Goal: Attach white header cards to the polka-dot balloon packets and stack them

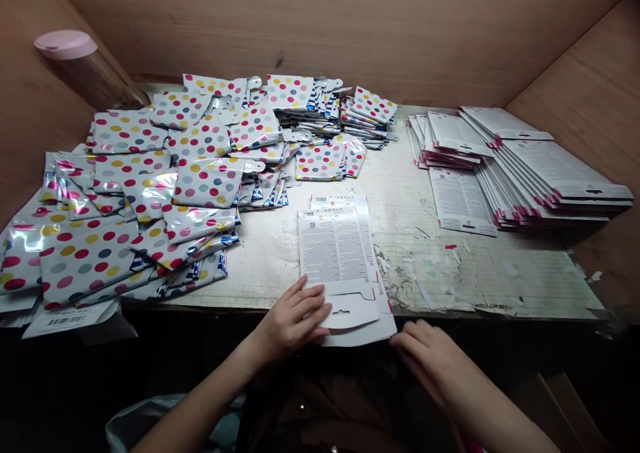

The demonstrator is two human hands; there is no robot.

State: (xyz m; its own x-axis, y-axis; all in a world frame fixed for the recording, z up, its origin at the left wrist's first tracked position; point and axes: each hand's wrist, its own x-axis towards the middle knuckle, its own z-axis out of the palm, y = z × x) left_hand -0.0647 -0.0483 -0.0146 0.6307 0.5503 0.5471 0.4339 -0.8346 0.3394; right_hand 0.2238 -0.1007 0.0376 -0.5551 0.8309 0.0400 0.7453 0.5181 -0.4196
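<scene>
In front of me, two or more printed white cardboard sleeves [335, 253] lie overlapped at the table's front edge, the upper one shifted left of those beneath. The top one has a flap with a hanging slot at its near end. My left hand [293, 319] rests with fingers extended over the left edge of that flap, its thumb by the near edge. At the near right corner of the lower sleeve is my right hand [430, 353], fingers curled in and partly blurred. Whatever its fingertips may hold is hidden.
Polka-dotted foil packets [205, 181] lie heaped at left and back. Stacked white cardboard sleeves [560, 166] stand at right. A pink-lidded bottle [90, 73] leans in the back left corner. Cardboard walls [350, 33] enclose the worn tabletop [415, 266], with paper scraps on it.
</scene>
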